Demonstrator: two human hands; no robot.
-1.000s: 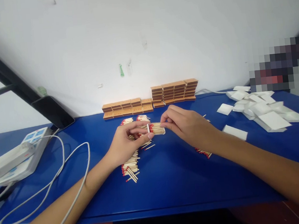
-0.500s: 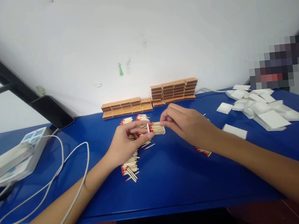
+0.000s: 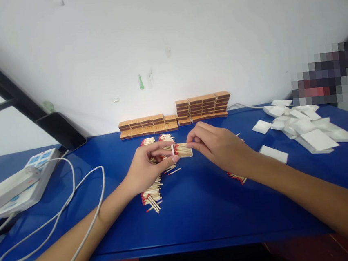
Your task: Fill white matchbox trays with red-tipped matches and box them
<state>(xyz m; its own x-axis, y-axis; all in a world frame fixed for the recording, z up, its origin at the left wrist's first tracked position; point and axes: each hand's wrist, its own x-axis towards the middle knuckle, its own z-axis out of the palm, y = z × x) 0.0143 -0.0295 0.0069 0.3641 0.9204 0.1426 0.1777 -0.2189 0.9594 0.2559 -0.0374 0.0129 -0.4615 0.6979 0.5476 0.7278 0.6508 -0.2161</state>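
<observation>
My left hand (image 3: 146, 166) grips a small white matchbox tray (image 3: 173, 149) by its left end, thumb in front and fingers behind. The tray is full of red-tipped matches (image 3: 182, 150), lying lengthwise with their heads to the left. At the tray's right end, my right hand (image 3: 220, 144) has thumb and forefinger pinched on the matches' plain ends. Beneath and around my left hand lie piles of loose matches (image 3: 151, 192), partly covered by it. More matches (image 3: 236, 177) show from under my right forearm.
Brown matchboxes (image 3: 204, 107) are stacked along the wall. Empty white trays (image 3: 318, 139) are heaped at the right, one lying apart by my right forearm. On the left are a power strip (image 3: 43, 159), a black device (image 3: 61, 131) and a white cable (image 3: 101, 180) looping over my left forearm.
Almost nothing differs. Both hands keep their hold at the tray, and the view has shifted very slightly.
</observation>
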